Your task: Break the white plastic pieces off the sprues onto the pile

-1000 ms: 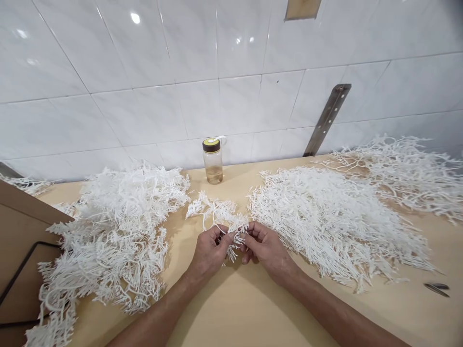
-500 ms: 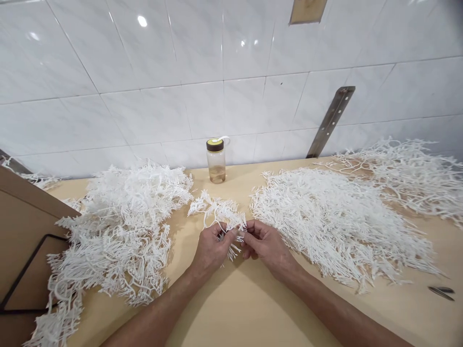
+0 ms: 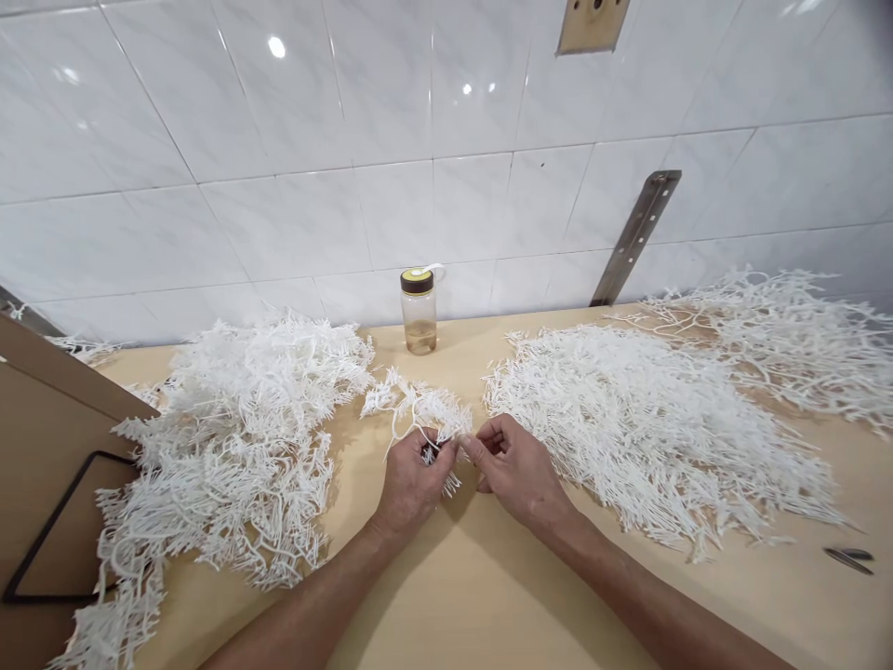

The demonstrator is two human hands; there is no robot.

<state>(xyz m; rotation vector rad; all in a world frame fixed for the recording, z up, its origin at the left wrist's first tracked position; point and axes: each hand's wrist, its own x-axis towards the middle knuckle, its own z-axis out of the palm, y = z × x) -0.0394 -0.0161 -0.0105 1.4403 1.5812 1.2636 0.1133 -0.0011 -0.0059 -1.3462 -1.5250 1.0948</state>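
My left hand [image 3: 411, 484] and my right hand [image 3: 514, 470] meet at the middle of the table, both pinched on a small white plastic branch sprig [image 3: 417, 408] that fans out toward the wall. The left fingers curl round its stem; something small and dark shows between them, too small to name. The right thumb and forefinger pinch the sprig's near tip. A heap of tangled white sprigs [image 3: 230, 447] lies to the left of my hands, and a flatter spread of white sprigs [image 3: 648, 428] lies to the right.
A clear bottle [image 3: 419, 312] with a brown lid stands by the tiled wall. A brown cardboard box [image 3: 48, 465] sits at the left edge. Another sprig pile [image 3: 788, 340] lies far right. A dark metal tool [image 3: 847, 558] rests near the right edge. A metal strip [image 3: 634, 237] leans on the wall.
Both hands have shifted slightly away from me with the sprig. The right fingers have moved along it to pinch its near tip.
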